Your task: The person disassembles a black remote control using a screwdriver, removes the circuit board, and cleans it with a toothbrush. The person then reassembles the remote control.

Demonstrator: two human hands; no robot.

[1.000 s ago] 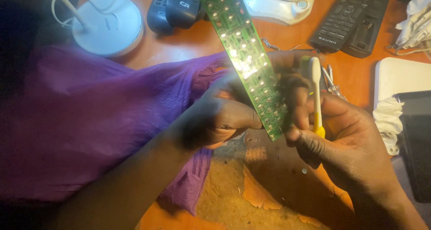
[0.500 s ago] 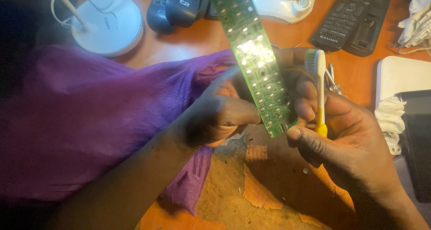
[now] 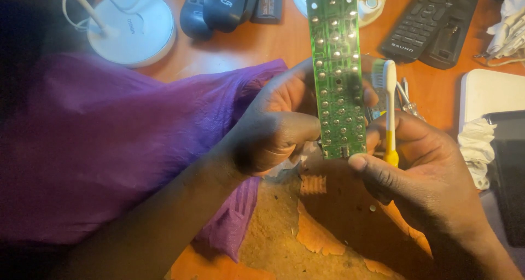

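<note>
A long green circuit board (image 3: 336, 66) dotted with round contact pads stands almost upright in the middle of the view. My left hand (image 3: 279, 124) grips its lower left edge, fingers curled behind it. My right hand (image 3: 421, 173) is on the board's lower right corner, with the thumb tip just under the bottom edge. The same hand holds a white and yellow toothbrush (image 3: 389, 113) upright beside the board, bristles at the top facing the board.
A purple cloth (image 3: 120, 149) covers my left arm and lap. On the orange table lie a white round lamp base (image 3: 134, 31), black remote shells (image 3: 229, 6), a black remote (image 3: 432, 23), a white box (image 3: 489, 97) and crumpled tissue (image 3: 478, 151). The table surface (image 3: 328, 241) is peeling near me.
The board has swung from leaning left to nearly upright and sits closer to the camera. Both hands kept their hold, and the toothbrush stayed beside the board.
</note>
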